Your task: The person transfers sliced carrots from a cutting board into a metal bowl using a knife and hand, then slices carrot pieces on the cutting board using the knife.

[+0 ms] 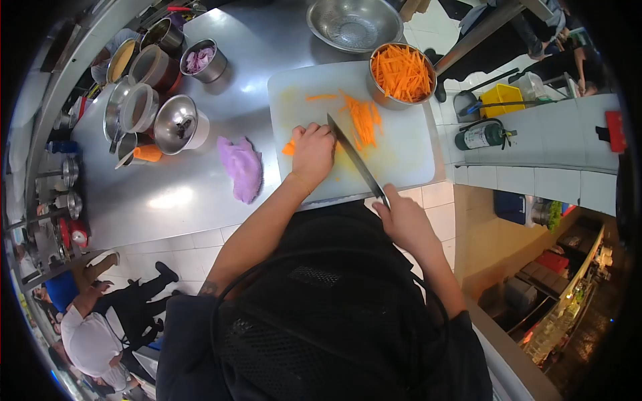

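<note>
My right hand (401,217) is wrapped round the handle of a long knife (358,162), whose blade slants up and left across the white cutting board (401,154). Beside the blade, my left hand (314,154) is bent over the board with its fingers curled on a piece of carrot; an orange end (289,148) shows at its left edge. Cut carrot strips (362,120) lie in a loose pile right of the knife tip. At the board's upper right corner stands a metal container filled with carrot sticks (401,72).
A purple cloth (241,169) lies left of the board on the steel table (194,214). Metal bowls (176,125) and tubs stand at the upper left. A large steel bowl (354,25) is behind the board. A person (93,334) is at the lower left, others at upper right.
</note>
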`<action>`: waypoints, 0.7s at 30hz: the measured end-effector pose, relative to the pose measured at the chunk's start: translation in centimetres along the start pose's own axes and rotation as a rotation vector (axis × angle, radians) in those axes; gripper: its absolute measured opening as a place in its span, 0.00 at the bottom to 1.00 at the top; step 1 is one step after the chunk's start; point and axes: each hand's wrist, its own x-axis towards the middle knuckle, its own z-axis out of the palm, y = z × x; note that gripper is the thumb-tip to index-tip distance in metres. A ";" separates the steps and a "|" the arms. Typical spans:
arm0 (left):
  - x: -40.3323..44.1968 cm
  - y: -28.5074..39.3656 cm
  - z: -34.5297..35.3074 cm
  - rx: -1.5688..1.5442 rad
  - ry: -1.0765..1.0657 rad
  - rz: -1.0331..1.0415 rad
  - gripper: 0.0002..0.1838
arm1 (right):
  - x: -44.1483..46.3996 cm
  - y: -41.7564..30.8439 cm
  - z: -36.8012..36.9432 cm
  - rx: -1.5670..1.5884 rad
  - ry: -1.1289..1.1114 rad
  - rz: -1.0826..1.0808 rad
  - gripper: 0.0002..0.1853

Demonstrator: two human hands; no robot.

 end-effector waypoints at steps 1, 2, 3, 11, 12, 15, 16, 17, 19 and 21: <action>-0.2 0.1 -0.1 -0.005 0.007 -0.005 0.03 | -1.0 0.0 -0.1 -0.008 -0.038 0.023 0.19; -0.4 0.2 -0.2 -0.009 0.005 -0.015 0.03 | -1.7 0.1 -0.1 -0.014 -0.079 0.046 0.19; -0.6 0.3 -0.2 -0.006 -0.015 -0.006 0.04 | -2.0 0.2 0.2 -0.016 -0.089 0.044 0.19; -1.2 0.1 4.6 0.122 0.015 0.041 0.08 | 3.5 7.2 6.9 0.072 0.016 -0.221 0.19; -1.1 1.1 3.7 0.362 -0.091 0.022 0.08 | 4.7 5.4 5.0 0.450 -0.120 0.023 0.21; -1.3 0.9 2.4 0.388 -0.049 -0.016 0.09 | 7.1 8.8 6.1 0.290 0.142 -0.136 0.27; -1.4 1.1 2.1 0.292 -0.072 -0.011 0.09 | 6.5 9.0 6.0 0.145 0.251 -0.021 0.24; -1.2 0.9 2.0 0.180 -0.106 0.004 0.09 | 6.5 7.0 4.6 0.142 0.267 -0.046 0.24; -1.5 1.6 2.6 0.126 -0.068 0.028 0.10 | 4.2 3.8 1.6 -0.065 0.203 0.013 0.17; -2.3 2.1 2.5 0.059 -0.060 0.041 0.11 | 3.1 3.4 0.8 -0.040 0.299 -0.039 0.15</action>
